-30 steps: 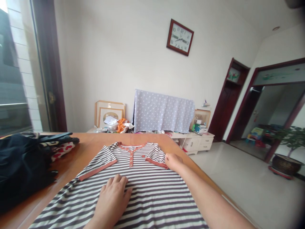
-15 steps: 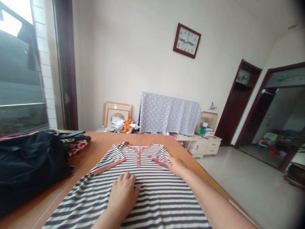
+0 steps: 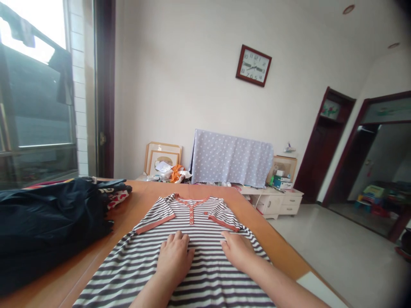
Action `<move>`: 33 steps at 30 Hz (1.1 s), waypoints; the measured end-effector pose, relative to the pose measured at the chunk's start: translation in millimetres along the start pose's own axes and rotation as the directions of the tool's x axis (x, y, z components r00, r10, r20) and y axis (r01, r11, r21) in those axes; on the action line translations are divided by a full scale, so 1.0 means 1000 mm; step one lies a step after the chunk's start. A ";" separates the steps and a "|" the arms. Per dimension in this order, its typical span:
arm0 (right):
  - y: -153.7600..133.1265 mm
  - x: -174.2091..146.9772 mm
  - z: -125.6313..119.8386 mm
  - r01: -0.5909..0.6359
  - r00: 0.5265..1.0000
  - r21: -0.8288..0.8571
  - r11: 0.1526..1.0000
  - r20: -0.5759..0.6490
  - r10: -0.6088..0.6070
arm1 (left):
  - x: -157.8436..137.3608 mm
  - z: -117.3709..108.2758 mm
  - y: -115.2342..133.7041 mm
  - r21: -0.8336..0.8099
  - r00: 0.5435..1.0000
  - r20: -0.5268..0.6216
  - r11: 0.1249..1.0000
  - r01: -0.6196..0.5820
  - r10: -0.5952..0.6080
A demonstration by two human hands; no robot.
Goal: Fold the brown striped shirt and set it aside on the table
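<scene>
A black-and-white striped short-sleeved shirt (image 3: pixel 205 265) with orange-brown trim and a buttoned placket is spread out on the wooden table (image 3: pixel 147 188), collar at the far end. My left hand (image 3: pixel 176 256) rests palm down on the middle of its chest, fingers extended. On the right side of the chest, just below the sleeve cuff, lies my right hand (image 3: pixel 238 250), its fingers reaching forward over the cloth. Both hands touch the shirt and neither grasps it. The lower end of the shirt runs out of view.
Dark clothes (image 3: pixel 54 226) are piled on the table's left side. Beyond the table, a low white cabinet (image 3: pixel 272 203) carries boxes, framed pictures and a dotted cloth (image 3: pixel 231 158) draped over something. A clock (image 3: pixel 254 66) hangs on the wall.
My right hand has left the right sleeve and come back and inward onto the chest. My left hand stays in place on the shirt. The camera view has shifted slightly.
</scene>
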State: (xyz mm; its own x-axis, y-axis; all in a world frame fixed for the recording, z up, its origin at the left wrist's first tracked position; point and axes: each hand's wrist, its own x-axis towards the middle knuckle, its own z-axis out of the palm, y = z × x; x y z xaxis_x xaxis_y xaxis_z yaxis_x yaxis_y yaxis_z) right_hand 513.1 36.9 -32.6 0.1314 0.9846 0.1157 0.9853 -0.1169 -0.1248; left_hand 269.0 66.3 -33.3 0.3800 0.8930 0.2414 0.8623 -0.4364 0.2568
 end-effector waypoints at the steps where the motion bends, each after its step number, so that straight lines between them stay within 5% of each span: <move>1: -0.001 -0.005 0.002 -0.005 1.000 0.004 1.000 -0.006 0.005 | 0.000 0.000 0.000 -0.002 1.000 0.000 1.000 -0.002 0.002; 17: -0.012 -0.047 0.008 0.000 0.979 0.010 1.000 -0.206 0.002 | 0.001 0.010 -0.006 -0.004 1.000 -0.028 1.000 0.005 -0.006; 33: -0.012 -0.055 0.004 -0.004 0.978 0.030 1.000 -0.210 0.010 | -0.005 0.010 0.004 0.097 0.990 -0.127 0.995 -0.040 0.052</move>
State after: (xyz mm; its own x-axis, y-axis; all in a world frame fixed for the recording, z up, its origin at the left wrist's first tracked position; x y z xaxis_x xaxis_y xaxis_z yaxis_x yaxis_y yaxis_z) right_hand 493.4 -15.0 -41.8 0.1614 0.9341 0.3184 0.9811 -0.1169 -0.1542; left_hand 273.7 61.8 -42.9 0.3786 0.8477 0.3716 0.8748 -0.4589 0.1555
